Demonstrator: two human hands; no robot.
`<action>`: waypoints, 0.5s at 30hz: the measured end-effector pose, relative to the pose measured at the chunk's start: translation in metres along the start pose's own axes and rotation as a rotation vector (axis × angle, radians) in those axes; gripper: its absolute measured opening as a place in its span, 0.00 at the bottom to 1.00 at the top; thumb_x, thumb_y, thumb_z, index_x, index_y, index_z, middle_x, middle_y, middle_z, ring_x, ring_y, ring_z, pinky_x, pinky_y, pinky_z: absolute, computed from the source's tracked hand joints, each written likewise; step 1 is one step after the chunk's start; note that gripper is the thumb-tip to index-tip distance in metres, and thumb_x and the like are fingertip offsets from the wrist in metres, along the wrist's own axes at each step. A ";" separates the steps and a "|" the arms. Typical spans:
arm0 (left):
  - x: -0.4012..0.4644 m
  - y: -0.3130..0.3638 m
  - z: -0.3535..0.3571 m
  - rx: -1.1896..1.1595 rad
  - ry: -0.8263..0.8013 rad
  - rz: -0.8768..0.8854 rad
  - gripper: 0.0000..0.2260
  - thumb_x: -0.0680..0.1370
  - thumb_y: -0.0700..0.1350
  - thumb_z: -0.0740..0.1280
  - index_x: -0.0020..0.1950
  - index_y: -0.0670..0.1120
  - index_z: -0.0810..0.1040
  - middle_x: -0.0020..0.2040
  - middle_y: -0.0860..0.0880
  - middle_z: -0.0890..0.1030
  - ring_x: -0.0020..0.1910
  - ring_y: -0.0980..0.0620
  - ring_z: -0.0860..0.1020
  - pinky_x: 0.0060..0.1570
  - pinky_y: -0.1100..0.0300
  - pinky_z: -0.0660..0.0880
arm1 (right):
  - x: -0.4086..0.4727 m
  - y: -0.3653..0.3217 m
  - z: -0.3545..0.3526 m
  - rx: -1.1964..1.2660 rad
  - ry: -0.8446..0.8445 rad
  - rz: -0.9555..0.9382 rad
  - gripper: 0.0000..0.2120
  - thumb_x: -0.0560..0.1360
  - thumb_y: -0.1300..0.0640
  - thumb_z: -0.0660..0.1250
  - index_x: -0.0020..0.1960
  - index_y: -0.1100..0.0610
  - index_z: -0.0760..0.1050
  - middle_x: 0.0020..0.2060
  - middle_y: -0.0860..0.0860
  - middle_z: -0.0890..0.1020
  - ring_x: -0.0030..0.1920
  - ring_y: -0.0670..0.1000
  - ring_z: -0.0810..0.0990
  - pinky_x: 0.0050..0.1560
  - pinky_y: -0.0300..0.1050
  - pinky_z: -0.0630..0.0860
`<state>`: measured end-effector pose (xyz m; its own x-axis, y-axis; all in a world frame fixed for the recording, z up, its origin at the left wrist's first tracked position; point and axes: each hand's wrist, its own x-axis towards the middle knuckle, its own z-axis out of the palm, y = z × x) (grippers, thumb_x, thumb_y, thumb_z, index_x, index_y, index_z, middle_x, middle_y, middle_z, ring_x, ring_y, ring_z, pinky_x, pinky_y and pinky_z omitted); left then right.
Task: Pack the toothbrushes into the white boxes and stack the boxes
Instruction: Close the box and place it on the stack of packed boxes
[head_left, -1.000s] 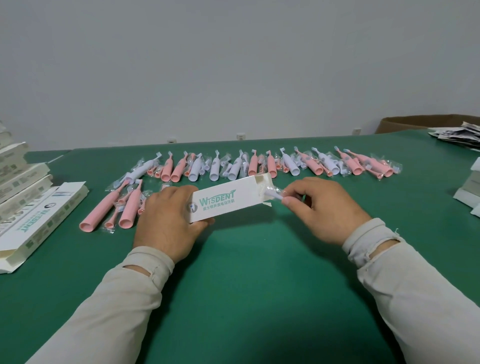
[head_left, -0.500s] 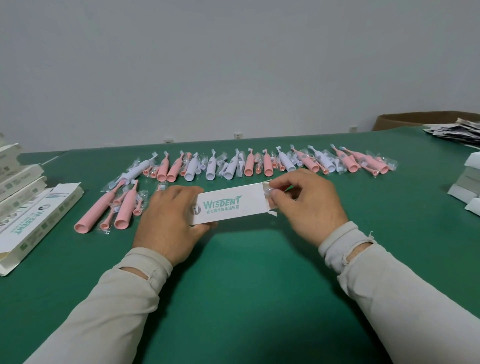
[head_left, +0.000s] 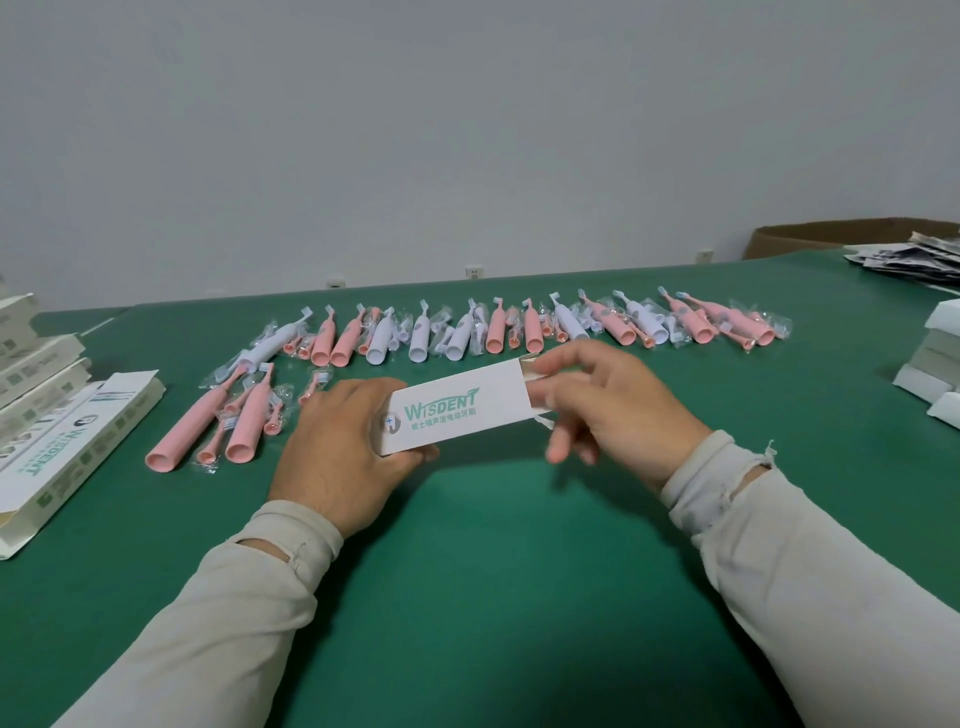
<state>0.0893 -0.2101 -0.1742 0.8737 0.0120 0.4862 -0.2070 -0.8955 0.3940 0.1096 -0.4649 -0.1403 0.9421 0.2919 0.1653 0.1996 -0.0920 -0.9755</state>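
Fingers of my left hand (head_left: 337, 457) gripped the white printed cardboard box (head_left: 457, 410) above the green tabletop (head_left: 493, 545). My right hand (head_left: 608, 410) pinched its open end flap (head_left: 527, 364).

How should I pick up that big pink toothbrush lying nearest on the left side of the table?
Probably grip the long pink toothbrush around its thick handle, near the middle, coming down from above. It lies flat on the green table, bristles pointing away, and small wrapped brush heads crowd its right side, so pinch across the handle, not the thin neck.

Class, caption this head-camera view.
Left hand holds white cardboard box; right hand works its open end.
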 end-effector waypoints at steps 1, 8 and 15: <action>0.000 -0.001 0.000 -0.011 0.008 -0.006 0.25 0.68 0.59 0.76 0.63 0.57 0.75 0.58 0.54 0.77 0.58 0.48 0.70 0.56 0.54 0.67 | 0.001 0.000 -0.006 -0.204 0.081 -0.096 0.15 0.69 0.55 0.65 0.56 0.50 0.73 0.46 0.47 0.85 0.26 0.45 0.75 0.26 0.40 0.71; -0.002 -0.004 0.001 -0.047 0.034 0.000 0.24 0.68 0.58 0.77 0.61 0.58 0.75 0.51 0.57 0.73 0.54 0.51 0.67 0.51 0.56 0.62 | -0.001 0.006 -0.018 -0.726 -0.037 -0.321 0.33 0.73 0.53 0.70 0.75 0.39 0.63 0.67 0.39 0.66 0.52 0.37 0.74 0.52 0.34 0.73; -0.001 -0.001 0.000 -0.035 0.013 0.015 0.25 0.68 0.57 0.77 0.62 0.57 0.75 0.55 0.55 0.76 0.56 0.50 0.69 0.53 0.55 0.64 | -0.001 0.005 -0.007 -0.550 0.089 -0.346 0.11 0.78 0.55 0.69 0.57 0.41 0.80 0.56 0.39 0.76 0.51 0.43 0.78 0.53 0.28 0.72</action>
<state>0.0889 -0.2088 -0.1748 0.8645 0.0052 0.5025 -0.2351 -0.8797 0.4134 0.1113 -0.4725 -0.1440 0.8127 0.3145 0.4904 0.5816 -0.4869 -0.6516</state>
